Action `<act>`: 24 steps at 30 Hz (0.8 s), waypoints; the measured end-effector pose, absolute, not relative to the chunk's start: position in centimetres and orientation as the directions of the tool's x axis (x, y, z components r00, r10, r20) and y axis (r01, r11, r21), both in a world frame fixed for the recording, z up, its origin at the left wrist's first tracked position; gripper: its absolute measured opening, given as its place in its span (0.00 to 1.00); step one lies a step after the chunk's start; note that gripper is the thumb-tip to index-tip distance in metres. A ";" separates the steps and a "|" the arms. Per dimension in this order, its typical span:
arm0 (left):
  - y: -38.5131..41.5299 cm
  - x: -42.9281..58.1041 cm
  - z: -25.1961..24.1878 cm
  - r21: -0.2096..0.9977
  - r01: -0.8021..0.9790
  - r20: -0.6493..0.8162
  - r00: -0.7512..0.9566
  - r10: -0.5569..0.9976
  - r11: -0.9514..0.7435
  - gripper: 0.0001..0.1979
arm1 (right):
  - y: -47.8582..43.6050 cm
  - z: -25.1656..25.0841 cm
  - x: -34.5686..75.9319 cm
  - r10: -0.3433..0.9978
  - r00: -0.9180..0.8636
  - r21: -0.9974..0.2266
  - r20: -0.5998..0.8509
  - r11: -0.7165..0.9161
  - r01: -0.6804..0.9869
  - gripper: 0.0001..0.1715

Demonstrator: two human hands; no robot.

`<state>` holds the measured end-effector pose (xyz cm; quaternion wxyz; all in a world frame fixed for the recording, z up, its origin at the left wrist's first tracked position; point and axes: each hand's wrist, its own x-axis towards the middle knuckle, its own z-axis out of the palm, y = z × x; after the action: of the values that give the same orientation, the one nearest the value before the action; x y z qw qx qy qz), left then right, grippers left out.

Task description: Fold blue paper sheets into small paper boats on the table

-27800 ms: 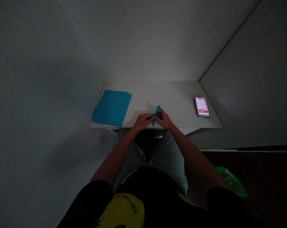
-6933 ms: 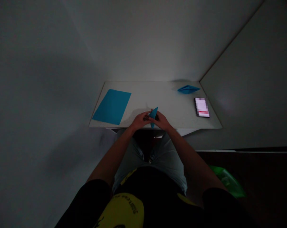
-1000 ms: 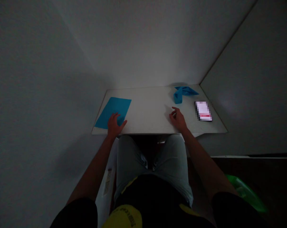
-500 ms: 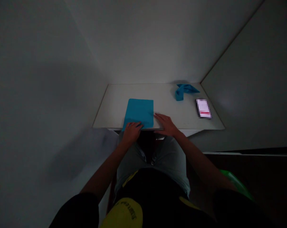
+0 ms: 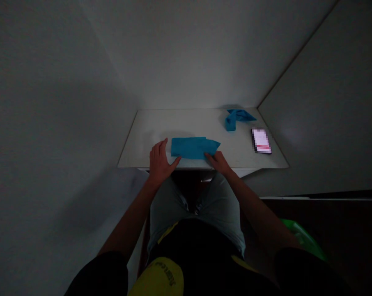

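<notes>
Right hand [image 5: 219, 161] pins folded blue paper [image 5: 192, 148] to white table [image 5: 149, 127]
Right fingers together along its near edge; left hand [image 5: 160, 158] just beside, fingers spread apart; twisted blue paper form [image 5: 232, 120] lies beyond

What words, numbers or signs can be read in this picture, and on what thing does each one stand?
Phone screen: too blurred to read; only white and pink patches show.
Yellow print on the black shirt: dark letters, too small and curved to read.
Blue paper: no writing shows.
No text can be quoted.
</notes>
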<state>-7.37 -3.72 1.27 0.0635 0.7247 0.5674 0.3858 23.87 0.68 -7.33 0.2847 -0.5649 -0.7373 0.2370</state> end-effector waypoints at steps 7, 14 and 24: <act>-4.1 -4.5 -2.8 0.463 0.764 0.437 0.244 0.866 -0.449 0.28 | 2.5 -7.5 22.8 0.954 0.037 -0.728 0.299 0.203 0.654 0.48; -0.8 -3.0 -5.4 0.358 0.770 0.289 0.447 0.847 -0.528 0.28 | 1.2 -6.9 21.8 0.887 -0.272 -0.423 0.374 0.424 0.801 0.35; -1.8 -5.6 -7.0 0.322 0.770 0.209 0.509 0.835 -0.550 0.43 | -0.6 -7.1 23.0 0.828 -0.538 -0.289 0.160 0.560 0.776 0.45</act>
<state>-5.63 -1.76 -7.01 0.0943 0.8636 0.4646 0.1716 22.97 -0.57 -7.12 0.1403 -0.4599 -0.8720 0.0919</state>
